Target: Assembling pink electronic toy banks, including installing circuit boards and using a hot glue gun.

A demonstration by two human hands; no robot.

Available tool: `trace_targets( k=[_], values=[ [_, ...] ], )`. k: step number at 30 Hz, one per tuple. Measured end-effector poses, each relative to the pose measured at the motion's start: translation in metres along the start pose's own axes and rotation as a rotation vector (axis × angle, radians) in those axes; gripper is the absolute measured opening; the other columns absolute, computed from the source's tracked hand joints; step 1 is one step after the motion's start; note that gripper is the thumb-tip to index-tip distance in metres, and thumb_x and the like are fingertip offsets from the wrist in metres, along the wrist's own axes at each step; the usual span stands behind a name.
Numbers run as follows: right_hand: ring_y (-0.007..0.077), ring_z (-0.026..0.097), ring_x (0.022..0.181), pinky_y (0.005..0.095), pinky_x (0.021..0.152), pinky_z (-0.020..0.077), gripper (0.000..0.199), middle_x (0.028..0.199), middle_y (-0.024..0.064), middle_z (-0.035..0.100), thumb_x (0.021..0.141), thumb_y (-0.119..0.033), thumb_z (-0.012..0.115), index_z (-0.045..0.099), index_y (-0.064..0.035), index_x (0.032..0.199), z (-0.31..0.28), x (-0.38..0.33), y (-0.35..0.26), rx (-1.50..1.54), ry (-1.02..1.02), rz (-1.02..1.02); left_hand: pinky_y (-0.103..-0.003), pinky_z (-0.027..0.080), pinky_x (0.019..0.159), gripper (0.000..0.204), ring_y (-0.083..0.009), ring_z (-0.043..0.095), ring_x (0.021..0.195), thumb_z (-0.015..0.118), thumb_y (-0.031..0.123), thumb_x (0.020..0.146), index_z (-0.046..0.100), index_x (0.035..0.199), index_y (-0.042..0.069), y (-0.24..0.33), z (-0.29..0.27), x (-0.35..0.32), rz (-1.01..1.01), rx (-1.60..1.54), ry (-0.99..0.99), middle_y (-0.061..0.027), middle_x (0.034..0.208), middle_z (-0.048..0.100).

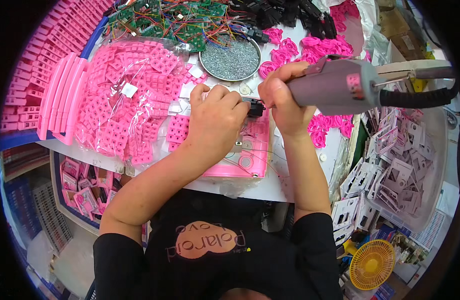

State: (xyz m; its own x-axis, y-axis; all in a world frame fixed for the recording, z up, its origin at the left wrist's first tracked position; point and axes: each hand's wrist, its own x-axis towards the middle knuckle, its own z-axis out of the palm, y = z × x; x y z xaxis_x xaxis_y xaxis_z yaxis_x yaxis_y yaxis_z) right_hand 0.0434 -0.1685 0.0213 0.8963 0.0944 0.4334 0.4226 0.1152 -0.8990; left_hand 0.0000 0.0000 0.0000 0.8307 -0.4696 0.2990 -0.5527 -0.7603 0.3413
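A pink plastic housing [262, 155] lies on the table in front of me, with thin wires and a round pink ring inside it. My left hand [217, 120] bends its fingers over the housing's far part, closed on a black plastic part [255, 107] that sticks out beside them; the fingertips are hidden. Raised just right of it, my right hand [288, 102] grips a grey electric screwdriver [335, 87] with a black coiled cable [415, 98]. The hand hides the screwdriver's tip. Beyond my hands stands a round metal dish [231, 59] full of small silvery screws.
A clear bag of pink button pads [135, 85] covers the left side. Green circuit boards [190, 22] with coloured wires pile up at the back, beside black parts [290, 12]. Pink looped pieces [325, 47] lie right. A bin of white panels [405, 165] and a yellow basket [371, 265] stand lower right.
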Motion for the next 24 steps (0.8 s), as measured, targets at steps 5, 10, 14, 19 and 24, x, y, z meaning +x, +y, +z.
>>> trace_targets(
  k=[5,10,14,19,24],
  values=[
    [0.0125,0.048,0.051,0.0282,0.047,0.0405,0.012,0.065,0.0068,0.053,0.086,0.002,0.059,0.049,-0.0011,0.091,0.005,0.001,0.004,-0.021,-0.015,-0.039,-0.051,0.039,0.094,0.042,-0.0271,0.06,0.104,0.075,0.014,0.074,0.063,0.114,0.007,0.001,-0.006,0.015,0.079,-0.028,0.185,-0.0063,0.1,0.066],
    [0.016,0.065,0.079,0.0305,0.072,0.0525,0.039,0.087,0.0054,0.065,0.083,-0.002,0.071,0.058,-0.0004,0.119,-0.023,0.031,-0.017,0.345,-0.276,0.222,-0.051,0.047,0.077,0.023,-0.0391,0.063,0.087,0.06,0.006,0.081,0.059,0.104,0.003,-0.003,-0.019,0.029,0.008,-0.229,-0.144,-0.0179,0.088,0.065],
    [0.026,0.071,0.081,0.0376,0.08,0.0568,0.039,0.09,0.0107,0.073,0.088,-0.02,0.066,0.064,0.002,0.12,-0.095,0.052,-0.024,-0.138,0.005,0.25,-0.044,0.051,0.09,0.035,-0.0365,0.063,0.107,0.069,0.004,0.081,0.056,0.114,0.003,-0.007,-0.109,0.003,0.041,-0.224,-0.069,-0.0172,0.12,0.064],
    [0.0384,0.07,0.081,0.0477,0.076,0.0553,0.02,0.083,0.0201,0.071,0.082,-0.022,0.067,0.075,-0.0045,0.089,-0.153,0.022,0.007,-1.644,-0.089,0.398,-0.044,0.049,0.089,0.031,-0.0437,0.06,0.103,0.07,0.0,0.071,0.056,0.099,0.001,-0.03,-0.232,-0.083,-0.079,-0.132,-0.299,-0.02,0.114,0.063],
    [0.0379,0.068,0.078,0.0487,0.072,0.0537,0.015,0.081,0.0175,0.071,0.079,-0.017,0.069,0.073,-0.0046,0.085,-0.158,0.012,0.034,-1.691,-0.092,0.324,-0.046,0.046,0.093,0.04,-0.0428,0.058,0.107,0.071,-0.001,0.069,0.057,0.106,0.0,-0.041,-0.281,-0.192,-0.503,0.198,-0.605,-0.02,0.117,0.062]
  ],
)
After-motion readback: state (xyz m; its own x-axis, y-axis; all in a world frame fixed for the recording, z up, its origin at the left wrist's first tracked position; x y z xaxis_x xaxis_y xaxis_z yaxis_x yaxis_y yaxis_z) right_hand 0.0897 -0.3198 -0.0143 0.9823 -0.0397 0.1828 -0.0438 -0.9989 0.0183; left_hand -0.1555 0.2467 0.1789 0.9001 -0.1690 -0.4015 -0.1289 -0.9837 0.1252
